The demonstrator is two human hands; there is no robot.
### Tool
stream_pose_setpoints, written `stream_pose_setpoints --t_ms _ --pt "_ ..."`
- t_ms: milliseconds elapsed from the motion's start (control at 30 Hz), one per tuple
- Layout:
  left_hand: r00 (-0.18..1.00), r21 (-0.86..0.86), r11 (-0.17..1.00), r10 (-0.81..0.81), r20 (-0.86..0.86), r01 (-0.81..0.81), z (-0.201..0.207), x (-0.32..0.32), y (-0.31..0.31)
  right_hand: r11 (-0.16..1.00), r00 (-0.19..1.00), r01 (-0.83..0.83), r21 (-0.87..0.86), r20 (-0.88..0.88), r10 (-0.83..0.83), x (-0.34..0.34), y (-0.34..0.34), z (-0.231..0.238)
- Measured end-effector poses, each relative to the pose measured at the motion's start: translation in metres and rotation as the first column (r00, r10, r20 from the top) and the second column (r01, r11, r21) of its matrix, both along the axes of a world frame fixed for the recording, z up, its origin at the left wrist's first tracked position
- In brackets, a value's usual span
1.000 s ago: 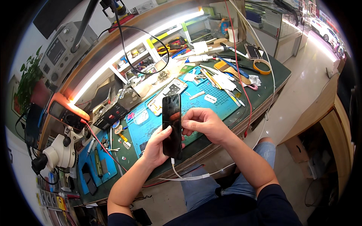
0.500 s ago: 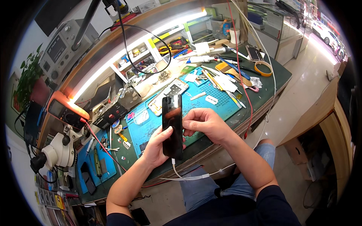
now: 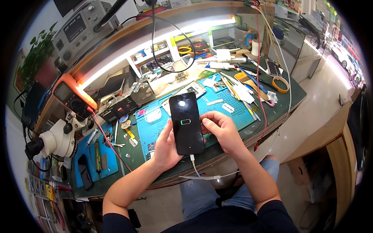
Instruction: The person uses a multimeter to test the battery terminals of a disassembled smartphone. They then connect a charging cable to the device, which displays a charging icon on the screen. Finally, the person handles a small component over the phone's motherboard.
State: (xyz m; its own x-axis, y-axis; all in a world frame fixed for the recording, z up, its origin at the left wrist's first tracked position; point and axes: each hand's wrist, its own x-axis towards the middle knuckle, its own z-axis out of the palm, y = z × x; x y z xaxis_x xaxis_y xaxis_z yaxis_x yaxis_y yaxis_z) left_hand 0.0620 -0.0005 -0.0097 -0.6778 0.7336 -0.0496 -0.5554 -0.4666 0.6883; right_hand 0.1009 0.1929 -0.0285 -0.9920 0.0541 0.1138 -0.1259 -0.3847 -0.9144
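Observation:
A black smartphone point(image 3: 187, 136) stands tilted up in front of me, its dark screen lit with a battery symbol with a little green in it. My left hand point(image 3: 164, 150) is closed around its left side, thumb along the edge and the other fingers hidden behind. At the right edge, my right hand point(image 3: 223, 131) is closed with curled fingers, its fingertips against the phone's side. A white charging cable point(image 3: 193, 162) is plugged into the bottom end and runs off to the right below my wrist.
Beneath the phone lies a blue work mat point(image 3: 243, 112) with an opened phone part point(image 3: 196, 90) on it. Tools and brushes point(image 3: 244, 79) crowd the right. A multimeter point(image 3: 74, 97), a microscope point(image 3: 54, 138) and another phone point(image 3: 84, 171) are at the left. A red wire point(image 3: 261, 97) hangs at right.
The phone has turned its screen toward me, and a battery symbol now shows on it. My right fingers have come against its edge. The whole view has shifted a little.

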Motion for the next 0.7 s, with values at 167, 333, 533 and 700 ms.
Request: stream_pose_setpoints --t_ms 167,333,533,700 --pt "1.000 0.015 1.000 -0.003 -0.011 0.003 0.000 0.000 0.000 0.993 0.997 0.062 0.096 -0.055 -0.057 0.002 -0.004 0.001" --pt "0.997 0.083 0.996 -0.041 0.061 0.036 0.007 -0.001 0.001 0.949 0.974 0.218 0.228 -0.110 -0.197 0.007 -0.012 0.001" --pt "0.990 0.162 0.980 -0.125 0.059 0.114 0.014 0.004 0.000 0.771 0.851 0.506 0.386 -0.368 -0.375 0.021 -0.016 0.010" --pt "0.993 0.191 0.974 -0.117 -0.032 0.121 0.024 0.004 -0.008 0.827 0.885 0.466 0.315 -0.154 -0.439 0.064 -0.033 0.003"
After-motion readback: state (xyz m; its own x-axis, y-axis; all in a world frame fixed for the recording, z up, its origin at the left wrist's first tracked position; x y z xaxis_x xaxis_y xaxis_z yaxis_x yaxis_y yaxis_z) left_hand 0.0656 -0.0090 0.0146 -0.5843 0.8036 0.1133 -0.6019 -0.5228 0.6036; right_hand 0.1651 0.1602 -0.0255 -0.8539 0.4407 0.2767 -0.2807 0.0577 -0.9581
